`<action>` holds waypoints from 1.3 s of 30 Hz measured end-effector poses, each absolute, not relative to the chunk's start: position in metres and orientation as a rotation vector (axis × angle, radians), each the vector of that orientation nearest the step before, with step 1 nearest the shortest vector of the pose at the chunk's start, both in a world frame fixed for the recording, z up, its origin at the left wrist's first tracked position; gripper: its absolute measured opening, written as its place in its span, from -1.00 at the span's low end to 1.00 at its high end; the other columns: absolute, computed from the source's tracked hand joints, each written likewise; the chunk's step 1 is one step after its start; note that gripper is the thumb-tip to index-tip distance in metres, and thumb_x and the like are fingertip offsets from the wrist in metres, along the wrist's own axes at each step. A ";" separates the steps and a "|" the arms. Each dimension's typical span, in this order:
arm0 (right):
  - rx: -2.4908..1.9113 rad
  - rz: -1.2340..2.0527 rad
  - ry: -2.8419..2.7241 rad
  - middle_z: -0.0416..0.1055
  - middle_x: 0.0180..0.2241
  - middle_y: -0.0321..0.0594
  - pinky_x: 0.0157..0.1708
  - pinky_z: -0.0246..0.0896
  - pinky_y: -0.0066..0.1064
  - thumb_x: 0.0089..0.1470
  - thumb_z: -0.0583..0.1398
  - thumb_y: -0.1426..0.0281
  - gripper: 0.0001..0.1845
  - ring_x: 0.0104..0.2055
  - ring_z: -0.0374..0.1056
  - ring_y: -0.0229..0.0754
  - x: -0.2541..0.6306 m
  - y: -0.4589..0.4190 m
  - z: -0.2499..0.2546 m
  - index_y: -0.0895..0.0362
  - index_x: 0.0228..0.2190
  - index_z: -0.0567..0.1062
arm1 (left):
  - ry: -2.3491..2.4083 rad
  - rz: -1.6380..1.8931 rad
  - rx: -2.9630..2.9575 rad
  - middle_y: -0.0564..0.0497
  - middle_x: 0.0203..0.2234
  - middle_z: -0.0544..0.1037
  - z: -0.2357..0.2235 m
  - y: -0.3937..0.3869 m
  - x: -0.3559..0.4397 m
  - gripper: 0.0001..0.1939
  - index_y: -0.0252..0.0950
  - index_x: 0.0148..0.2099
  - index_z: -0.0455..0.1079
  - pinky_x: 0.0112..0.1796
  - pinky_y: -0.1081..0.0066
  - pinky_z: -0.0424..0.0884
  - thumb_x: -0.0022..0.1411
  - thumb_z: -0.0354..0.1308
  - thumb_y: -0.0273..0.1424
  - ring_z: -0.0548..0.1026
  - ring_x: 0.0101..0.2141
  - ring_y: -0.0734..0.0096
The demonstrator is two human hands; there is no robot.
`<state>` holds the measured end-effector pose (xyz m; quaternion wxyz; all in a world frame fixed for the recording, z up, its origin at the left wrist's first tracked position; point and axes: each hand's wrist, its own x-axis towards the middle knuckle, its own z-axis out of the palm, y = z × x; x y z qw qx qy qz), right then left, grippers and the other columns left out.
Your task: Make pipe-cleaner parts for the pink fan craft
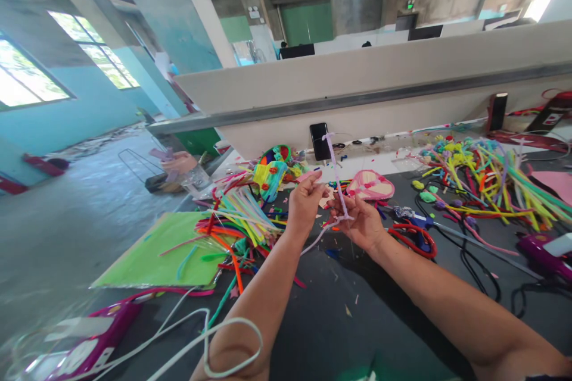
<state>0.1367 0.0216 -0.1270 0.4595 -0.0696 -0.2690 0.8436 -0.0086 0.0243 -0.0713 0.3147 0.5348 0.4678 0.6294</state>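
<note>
A lilac pipe cleaner (336,175) stands nearly upright above the dark table, with a short crosspiece at its top and a twisted part at its base. My right hand (361,223) grips it near the base, palm partly turned up. From there a loose lilac tail hangs down to the left. Just left of the stem is my left hand (305,202), raised with thumb and fingertips pinched together. Whatever those fingertips hold, if anything, is too small to make out. Behind my hands lies a pink-and-white fuzzy craft piece (372,184).
Bundles of coloured pipe cleaners (250,208) lie left, with another heap (487,178) right. A green sheet (156,256), a blue glue gun (417,220) and purple devices (105,339) are on the table. White cables cross near my left forearm. A phone (319,141) leans against the partition (357,83).
</note>
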 end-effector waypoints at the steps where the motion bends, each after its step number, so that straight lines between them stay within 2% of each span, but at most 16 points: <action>1: -0.168 2.088 -0.662 0.50 -0.20 -0.06 -0.22 0.30 -0.33 0.11 0.08 0.17 -0.56 -0.29 0.41 -0.18 0.136 0.021 -0.127 0.21 -0.12 0.48 | 1.206 1.684 1.397 0.05 -0.52 0.51 -0.069 0.025 -0.011 -0.56 -0.34 0.04 0.38 -0.32 0.46 0.37 0.10 0.17 -0.32 0.46 -0.48 0.48; 11: -0.158 2.200 -0.698 0.48 -0.15 -0.03 -0.24 0.29 -0.30 0.13 0.07 0.17 -0.56 -0.27 0.41 -0.14 0.129 0.011 -0.132 0.22 -0.12 0.47 | 1.384 1.870 1.512 0.09 -0.60 0.45 -0.056 0.027 -0.043 -0.61 -0.28 0.03 0.40 -0.41 0.51 0.31 0.16 0.13 -0.29 0.37 -0.57 0.53; 16: -0.129 2.206 -0.689 0.49 -0.15 -0.03 -0.22 0.30 -0.26 0.12 0.07 0.15 -0.55 -0.25 0.41 -0.13 0.132 0.015 -0.133 0.20 -0.11 0.46 | 1.252 1.881 1.379 0.09 -0.58 0.46 -0.055 0.029 -0.042 -0.58 -0.28 0.03 0.39 -0.39 0.50 0.34 0.12 0.18 -0.25 0.40 -0.55 0.53; 19: -0.099 2.191 -0.678 0.48 -0.13 -0.04 -0.22 0.30 -0.28 0.12 0.06 0.13 -0.54 -0.25 0.41 -0.14 0.136 0.020 -0.130 0.19 -0.10 0.45 | 0.984 1.725 1.182 0.00 -0.37 0.53 -0.053 0.026 -0.035 -0.51 -0.26 0.06 0.33 -0.32 0.47 0.39 0.11 0.19 -0.18 0.48 -0.41 0.50; 21: -0.081 2.188 -0.663 0.49 -0.13 -0.06 -0.22 0.31 -0.29 0.12 0.06 0.13 -0.53 -0.24 0.42 -0.14 0.138 0.022 -0.128 0.18 -0.08 0.44 | 0.841 1.456 1.127 -0.06 -0.27 0.53 -0.056 0.021 -0.025 -0.53 -0.29 0.02 0.36 -0.34 0.48 0.40 0.10 0.21 -0.18 0.50 -0.37 0.48; 24: -0.085 2.169 -0.631 0.52 -0.23 -0.13 -0.24 0.31 -0.27 0.10 0.08 0.12 -0.58 -0.26 0.42 -0.13 0.139 0.024 -0.127 0.15 -0.16 0.47 | 0.808 1.082 1.122 -0.09 -0.38 0.55 -0.067 0.016 -0.007 -0.55 -0.36 -0.07 0.43 -0.51 0.52 0.35 0.01 0.29 -0.23 0.48 -0.51 0.48; 27: -0.143 2.131 -0.606 0.53 -0.32 -0.21 -0.26 0.31 -0.23 0.06 0.13 0.15 -0.68 -0.30 0.42 -0.12 0.138 0.026 -0.129 0.09 -0.24 0.48 | 0.874 1.069 1.074 -0.05 -0.47 0.54 -0.079 0.015 0.004 -0.59 -0.36 -0.15 0.46 -0.55 0.50 0.34 -0.06 0.34 -0.29 0.48 -0.56 0.46; 30: -0.290 2.122 -0.655 0.52 -0.35 -0.22 -0.27 0.29 -0.23 0.03 0.17 0.17 -0.70 -0.34 0.40 -0.14 0.136 0.029 -0.130 0.10 -0.26 0.49 | 0.912 1.141 1.061 -0.05 -0.47 0.55 -0.084 0.019 0.004 -0.67 -0.39 -0.22 0.47 -0.50 0.46 0.39 -0.04 0.33 -0.31 0.50 -0.53 0.43; 32: -0.463 1.985 -0.706 0.49 -0.44 -0.23 -0.36 0.25 -0.33 0.00 0.20 0.18 -0.72 -0.44 0.36 -0.21 0.134 0.033 -0.131 0.15 -0.38 0.51 | 0.923 1.207 1.082 -0.06 -0.48 0.55 -0.083 0.022 0.000 -0.70 -0.42 -0.27 0.48 -0.43 0.45 0.41 -0.03 0.32 -0.32 0.51 -0.49 0.43; 35: -0.660 1.576 -0.776 0.39 -0.57 -0.33 -0.48 0.11 -0.46 -0.09 0.28 0.24 -0.77 -0.54 0.24 -0.32 0.133 0.040 -0.130 0.17 -0.53 0.46 | 0.923 1.292 1.089 -0.07 -0.46 0.56 -0.082 0.025 -0.003 -0.72 -0.44 -0.33 0.47 -0.32 0.44 0.42 -0.06 0.33 -0.34 0.53 -0.42 0.41; 37: -0.688 1.388 -0.806 0.37 -0.57 -0.36 -0.49 0.07 -0.48 -0.13 0.31 0.27 -0.80 -0.52 0.22 -0.32 0.136 0.044 -0.127 0.14 -0.51 0.46 | 0.908 1.282 1.078 -0.07 -0.44 0.57 -0.083 0.025 -0.002 -0.71 -0.42 -0.30 0.45 -0.31 0.40 0.43 -0.07 0.34 -0.34 0.54 -0.42 0.38; 39: -0.678 1.332 -0.817 0.39 -0.53 -0.36 -0.46 0.09 -0.47 -0.14 0.31 0.29 -0.81 -0.49 0.24 -0.32 0.141 0.048 -0.121 0.13 -0.47 0.48 | 0.892 1.226 1.069 -0.05 -0.42 0.57 -0.084 0.024 0.000 -0.68 -0.39 -0.23 0.43 -0.35 0.38 0.43 -0.04 0.32 -0.33 0.54 -0.46 0.37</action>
